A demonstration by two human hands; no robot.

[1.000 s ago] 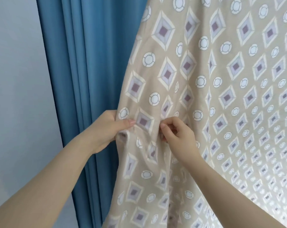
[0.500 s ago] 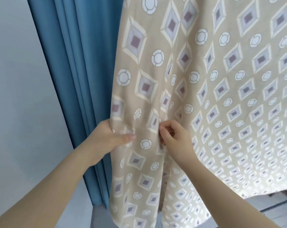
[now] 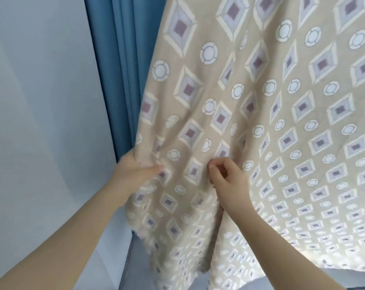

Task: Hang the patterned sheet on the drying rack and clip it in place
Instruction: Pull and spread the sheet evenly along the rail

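The patterned sheet [image 3: 261, 122] hangs beside the blue curtain [image 3: 123, 70], its left edge clamped in the left hand [image 3: 135, 174] while the right hand [image 3: 227, 181] pinches a fold nearby, apparently straightening; clipping presumably follows, with neither rack nor clips visible.

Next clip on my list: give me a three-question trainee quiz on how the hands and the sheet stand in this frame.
1. True or false: both hands grip the patterned sheet.
2. What hangs directly left of the sheet? A) a blue curtain B) a wooden door C) a mirror
3. Which hand holds the sheet's left edge?

Key
1. True: the left hand clutches the edge, and the right hand pinches a fold further in.
2. A: the blue curtain, beside a pale wall.
3. The left hand. No rack or clip shows in this frame.
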